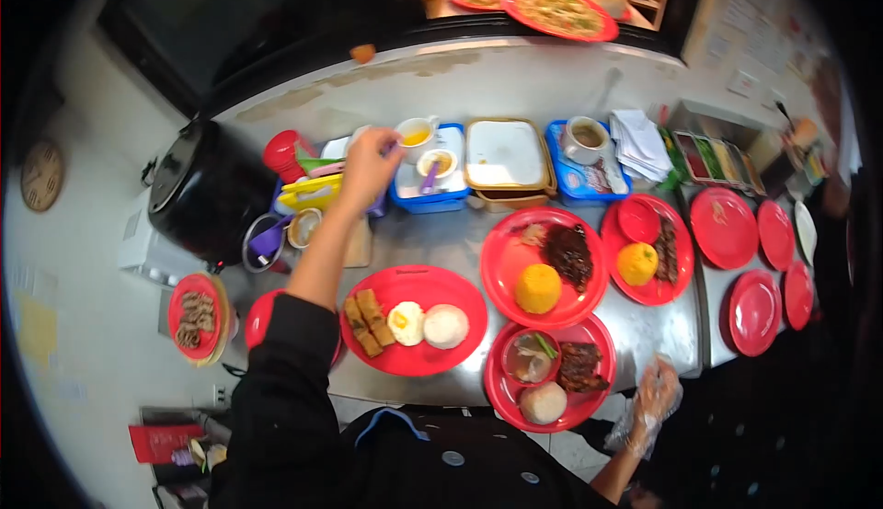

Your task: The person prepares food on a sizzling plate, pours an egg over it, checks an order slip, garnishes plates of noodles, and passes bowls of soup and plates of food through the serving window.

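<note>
My left hand (372, 161) reaches over the back of the counter, its fingers closed on what looks like a small purple handle, whose lower end is hidden. Close to it stand a white cup of yellow liquid (417, 135) and a small white bowl (436, 165) with a purple spoon in it. My right hand (657, 389), in a clear plastic glove, hangs by the front edge with loosely bent fingers and holds nothing visible. Left of it is a red plate (497, 397) with rice, dark meat and a soup bowl. A red oval plate (432, 281) carries rolls, egg and rice.
Two red plates (492, 279) (685, 293) hold yellow rice and meat. Several red plates (754, 311) sit at right, beside a person in black. Blue trays (432, 204), a brown-edged tray (548, 155) and a black cooker (207, 201) line the back. Pasta plates (561, 11) rest at the window.
</note>
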The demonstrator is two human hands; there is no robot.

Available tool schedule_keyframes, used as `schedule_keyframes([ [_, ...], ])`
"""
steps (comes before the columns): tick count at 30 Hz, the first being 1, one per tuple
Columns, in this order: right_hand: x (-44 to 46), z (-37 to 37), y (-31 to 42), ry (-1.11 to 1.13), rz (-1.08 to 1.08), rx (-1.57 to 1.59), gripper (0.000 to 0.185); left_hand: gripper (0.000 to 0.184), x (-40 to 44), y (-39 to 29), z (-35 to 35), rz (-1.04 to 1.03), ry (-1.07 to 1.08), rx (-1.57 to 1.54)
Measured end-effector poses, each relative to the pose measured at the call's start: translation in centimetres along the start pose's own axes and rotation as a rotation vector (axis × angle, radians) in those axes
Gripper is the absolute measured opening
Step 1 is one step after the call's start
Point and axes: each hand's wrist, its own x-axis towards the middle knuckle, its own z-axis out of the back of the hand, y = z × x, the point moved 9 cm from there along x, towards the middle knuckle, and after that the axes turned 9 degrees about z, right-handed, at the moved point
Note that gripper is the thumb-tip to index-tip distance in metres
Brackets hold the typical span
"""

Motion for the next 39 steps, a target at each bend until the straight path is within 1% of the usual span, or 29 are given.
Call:
schedule_keyframes([
  [1, 0.0, 0.1, 0.5, 0.012, 0.015, -0.046, 0.024, 0.027, 2.5, 3.6, 2.8, 0.048, -0.071, 0.030],
  [2, -0.1, 0.1, 0.7, 0.019, 0.028, -0.095, 0.025, 0.030, 4.8, 6.9, 5.8, 0.069, -0.096, 0.291],
  [4, -1.0, -0.3, 0.0, 0.007, 0.004, -0.022, 0.026, 0.033, 7.3, 13.6, 10.9, 0.138, -0.155, 0.483],
  [5, -1.3, -0.6, -0.3, 0.012, -0.008, -0.007, 0.020, 0.040, 8.0, 17.4, 11.9, 0.222, -0.096, 0.560],
  [6, -1.3, -0.9, 0.2, 0.008, -0.005, 0.000, 0.020, 0.047, 8.6, 20.9, 12.6, 0.302, -0.035, 0.634],
  [8, -1.5, -1.7, 2.1, 0.032, 0.004, -0.098, 0.020, 0.067, 9.0, 28.6, 9.9, 0.387, 0.449, 0.763],
  [9, -1.4, -2.1, 4.0, 0.034, 0.017, -0.066, 0.020, 0.089, 9.0, 29.7, 8.9, 0.264, 0.490, 0.608],
  [10, -1.5, -2.4, 5.3, 0.054, 0.045, -0.123, 0.022, 0.097, 9.5, 31.8, 8.8, 0.275, 0.437, 0.596],
  [12, -1.7, -3.0, 7.5, 0.071, 0.067, -0.168, 0.021, 0.104, 9.8, 31.0, 9.8, 0.382, 0.398, 0.734],
  [14, -2.2, -3.6, 8.4, 0.069, 0.069, -0.157, 0.020, 0.104, 10.0, 28.5, 10.6, 0.388, 0.428, 0.759],
  [16, -2.4, -4.2, 9.8, 0.074, 0.073, -0.144, 0.020, 0.104, 10.0, 28.2, 10.6, 0.400, 0.460, 0.786],
  [18, -2.3, -5.2, 11.1, 0.146, 0.007, -0.204, 0.017, 0.094, 10.6, 28.3, 10.0, 0.320, 0.512, 0.842],
  [19, -2.2, -5.6, 12.3, 0.152, 0.007, -0.208, 0.017, 0.099, 10.6, 28.7, 9.9, 0.324, 0.502, 0.823],
  [20, -1.9, -6.0, 13.9, 0.140, 0.042, -0.185, 0.016, 0.099, 10.7, 29.0, 10.0, 0.329, 0.506, 0.821],
  [22, -2.1, -6.5, 14.9, 0.142, 0.078, -0.161, 0.014, 0.102, 10.7, 28.6, 10.9, 0.345, 0.451, 0.706],
  [24, -2.0, -7.3, 15.0, 0.152, 0.106, -0.285, 0.014, 0.102, 10.3, 28.6, 12.2, 0.368, 0.455, 0.676],
  [26, -2.0, -7.4, 16.4, 0.162, 0.143, -0.314, 0.015, 0.102, 9.8, 27.5, 14.0, 0.312, 0.363, 0.600],
  [28, -1.8, -7.8, 17.5, 0.177, 0.181, -0.342, 0.015, 0.101, 7.3, 25.9, 16.0, 0.352, 0.355, 0.560],
  [30, -2.0, -7.6, 18.2, 0.096, 0.283, -0.199, 0.018, 0.100, 4.8, 25.1, 17.8, 0.426, 0.258, 0.365],
  [31, -1.9, -7.9, 18.0, 0.128, 0.270, -0.189, 0.022, 0.095, 3.1, 25.1, 18.6, 0.482, 0.178, 0.280],
  [32, -1.9, -8.0, 17.9, 0.135, 0.271, -0.189, 0.022, 0.090, 1.2, 25.2, 19.4, 0.483, 0.030, 0.314],
  [34, -1.7, -8.3, 17.2, 0.143, 0.206, -0.166, 0.028, 0.096, -2.8, 24.8, 20.3, 0.514, -0.140, 0.199],
  [35, -1.8, -8.1, 17.3, 0.133, 0.219, -0.132, 0.032, 0.096, -4.5, 24.8, 20.1, 0.517, -0.138, 0.200],
  [36, -1.8, -8.0, 17.2, 0.136, 0.218, -0.134, 0.032, 0.096, -6.4, 25.1, 20.9, 0.561, -0.261, 0.156],
  [37, -1.9, -8.0, 17.2, 0.148, 0.227, -0.107, 0.028, 0.095, -8.3, 25.5, 21.6, 0.603, -0.382, 0.110],
  [38, -1.8, -7.9, 17.3, 0.158, 0.236, -0.081, 0.023, 0.095, -9.5, 25.8, 21.2, 0.604, -0.380, 0.108],
  [39, -1.8, -7.7, 17.3, 0.167, 0.217, -0.051, 0.024, 0.094, -11.1, 26.6, 21.4, 0.602, -0.477, -0.044],
])
